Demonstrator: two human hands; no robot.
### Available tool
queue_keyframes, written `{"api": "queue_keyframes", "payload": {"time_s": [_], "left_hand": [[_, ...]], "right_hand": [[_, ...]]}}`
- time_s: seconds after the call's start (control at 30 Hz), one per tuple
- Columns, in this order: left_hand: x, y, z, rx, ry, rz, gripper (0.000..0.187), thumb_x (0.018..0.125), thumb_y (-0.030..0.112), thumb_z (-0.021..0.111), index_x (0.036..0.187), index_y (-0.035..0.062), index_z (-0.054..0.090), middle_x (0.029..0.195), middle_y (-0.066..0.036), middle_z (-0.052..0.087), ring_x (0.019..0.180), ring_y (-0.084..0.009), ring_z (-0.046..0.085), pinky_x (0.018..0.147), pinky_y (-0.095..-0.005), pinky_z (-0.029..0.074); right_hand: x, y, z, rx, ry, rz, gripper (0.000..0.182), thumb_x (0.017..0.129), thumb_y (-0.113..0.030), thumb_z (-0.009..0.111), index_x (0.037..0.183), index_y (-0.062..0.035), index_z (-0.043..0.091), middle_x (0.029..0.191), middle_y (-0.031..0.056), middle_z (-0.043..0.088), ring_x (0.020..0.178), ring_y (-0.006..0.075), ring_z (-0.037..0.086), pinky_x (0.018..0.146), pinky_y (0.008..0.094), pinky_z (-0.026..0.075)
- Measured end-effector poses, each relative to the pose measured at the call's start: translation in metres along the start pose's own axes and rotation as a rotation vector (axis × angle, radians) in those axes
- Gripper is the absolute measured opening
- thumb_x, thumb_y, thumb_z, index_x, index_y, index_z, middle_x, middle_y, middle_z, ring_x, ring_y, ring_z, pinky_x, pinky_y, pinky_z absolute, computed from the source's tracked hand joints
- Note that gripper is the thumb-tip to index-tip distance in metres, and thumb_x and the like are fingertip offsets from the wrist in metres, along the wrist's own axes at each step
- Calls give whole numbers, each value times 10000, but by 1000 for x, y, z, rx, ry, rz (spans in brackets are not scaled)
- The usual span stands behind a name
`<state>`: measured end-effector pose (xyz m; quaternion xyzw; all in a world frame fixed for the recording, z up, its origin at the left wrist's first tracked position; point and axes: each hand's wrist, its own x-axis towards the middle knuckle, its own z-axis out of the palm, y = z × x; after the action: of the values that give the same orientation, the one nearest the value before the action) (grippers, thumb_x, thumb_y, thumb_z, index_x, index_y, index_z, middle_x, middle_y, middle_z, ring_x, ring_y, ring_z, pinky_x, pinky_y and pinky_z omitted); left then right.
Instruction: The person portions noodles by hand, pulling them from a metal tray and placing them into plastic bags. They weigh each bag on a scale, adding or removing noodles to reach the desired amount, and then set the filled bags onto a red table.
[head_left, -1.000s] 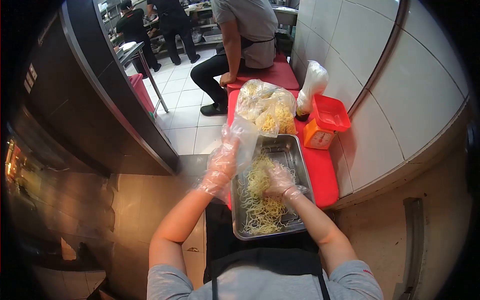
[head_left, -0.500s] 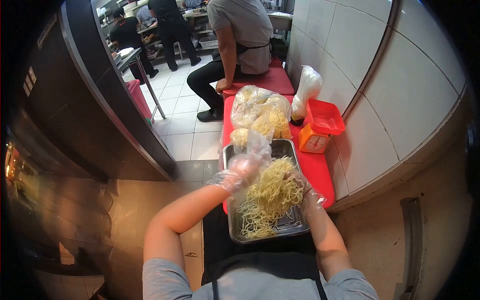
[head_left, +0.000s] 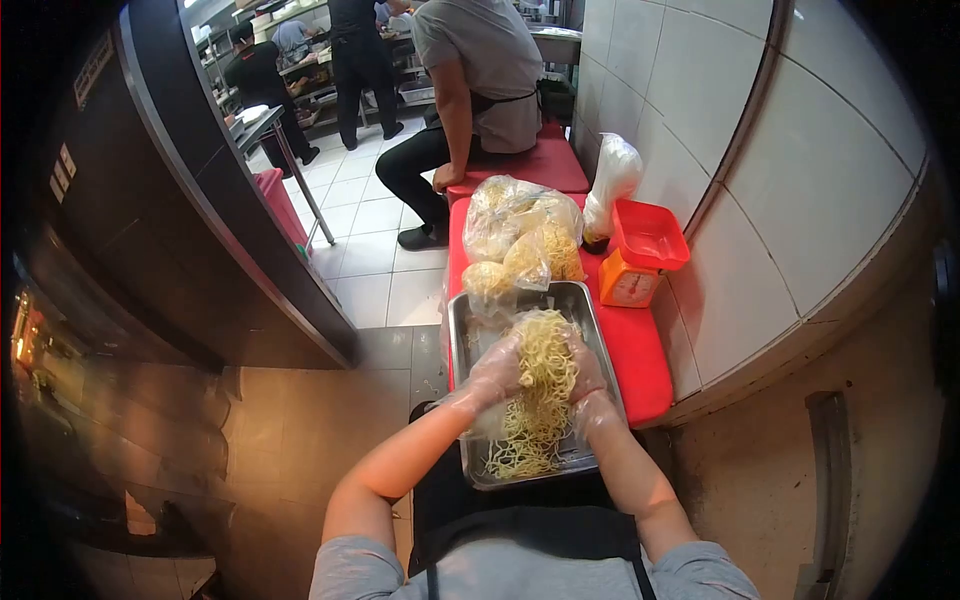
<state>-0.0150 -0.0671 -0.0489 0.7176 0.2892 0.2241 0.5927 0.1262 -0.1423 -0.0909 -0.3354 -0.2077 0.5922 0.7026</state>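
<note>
Pale yellow noodles [head_left: 545, 375] hang in a loose clump above a metal tray [head_left: 458, 350], with their lower strands lying in it. My left hand [head_left: 497, 370], in a clear plastic glove, is closed round the left side of the clump. On the right side my right hand [head_left: 588, 372], gloved too, grips the same noodles. Both hands are over the middle of the tray. Just beyond the tray's far edge sit clear plastic bags of noodles [head_left: 515, 225], and a smaller bag [head_left: 487, 282] overlaps that edge.
An orange scale [head_left: 628, 282] with a red pan [head_left: 650, 238] stands on the red bench [head_left: 640, 375], beside a plastic-wrapped bundle [head_left: 613, 180]. Farther back a person [head_left: 485, 75] is seated. Others stand in the kitchen behind. A tiled wall [head_left: 800, 180] rises at the right.
My left hand has moved down and right from near the small bag to the noodles. The clump is now between both hands, and my right hand has shifted slightly left.
</note>
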Motion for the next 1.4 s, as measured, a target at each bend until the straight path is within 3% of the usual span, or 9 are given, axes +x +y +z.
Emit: {"api": "queue_keyframes", "payload": {"time_s": [0.23, 0.33, 0.43, 0.57, 0.67, 0.83, 1.1, 1.3, 1.4], "left_hand": [[5, -25, 0, 275, -14, 227, 654, 774, 108, 672, 1374, 101, 413, 1223, -210, 583, 1058, -369, 593, 900, -421, 473], [-1, -29, 16, 668, 121, 502, 702, 829, -6, 523, 1471, 114, 266, 1371, -237, 448, 1055, -401, 585, 902, -440, 469], [-21, 12, 24, 780, -241, 89, 683, 858, 6, 449, 1489, 105, 206, 1522, -223, 211, 1091, -409, 564, 940, -434, 455], [-15, 9, 26, 734, -60, 316, 686, 819, -64, 469, 1450, 156, 311, 1406, -234, 426, 1244, -392, 472, 1042, -382, 400], [-8, 55, -15, 739, -220, 24, 630, 787, -56, 540, 1377, 97, 382, 1380, -223, 460, 1219, -371, 501, 999, -380, 437], [4, 53, -42, 430, -102, -43, 577, 691, 44, 642, 1249, 148, 540, 855, -118, 685, 765, -238, 680, 685, -348, 545], [36, 8, -33, 316, -2, 9, 607, 736, 37, 598, 1331, 67, 479, 860, -79, 651, 644, -131, 627, 562, -287, 530], [2, -8, -58, -82, -144, 105, 570, 792, 48, 621, 1340, 62, 465, 1022, -76, 623, 874, -185, 627, 745, -278, 541], [-4, -7, -35, 104, -197, 183, 513, 811, 133, 622, 1306, 84, 495, 1058, -91, 625, 972, -236, 614, 822, -321, 523]], "right_hand": [[4, 21, -5, -1595, -48, -603, 378, 951, -251, 512, 1273, -53, 519, 1180, 119, 598, 1056, 220, 567, 949, 342, 436], [20, 13, 12, -1114, 21, -527, 426, 896, -169, 534, 1296, -34, 480, 1270, 155, 522, 1178, 284, 465, 1027, 363, 354], [39, 11, -2, -1458, -33, -501, 362, 890, -158, 544, 1230, -37, 517, 1200, 128, 550, 1106, 254, 493, 977, 347, 384], [69, 4, -19, -1908, -439, -308, 279, 882, -144, 557, 1141, -41, 566, 1107, 91, 588, 1011, 215, 531, 910, 325, 423], [76, -24, 8, -1619, -973, -64, 221, 876, -133, 567, 1075, -45, 603, 1037, 63, 616, 940, 186, 559, 859, 309, 453], [-1, -118, 65, -1067, -386, -23, 302, 839, -117, 619, 1123, -16, 615, 1034, 66, 642, 1004, 222, 587, 892, 318, 461], [1, -12, 20, -1157, -9, -355, 748, 772, -165, 767, 1370, -9, 344, 1229, 117, 529, 1117, 227, 506, 964, 324, 411], [6, -46, 19, -741, -176, 217, 598, 845, -122, 655, 1362, -40, 366, 1103, 105, 601, 1021, 218, 574, 897, 329, 458], [15, -13, 14, -846, -268, -184, 610, 867, -170, 660, 1373, -23, 353, 1147, 118, 580, 1062, 234, 558, 932, 339, 445]]}}
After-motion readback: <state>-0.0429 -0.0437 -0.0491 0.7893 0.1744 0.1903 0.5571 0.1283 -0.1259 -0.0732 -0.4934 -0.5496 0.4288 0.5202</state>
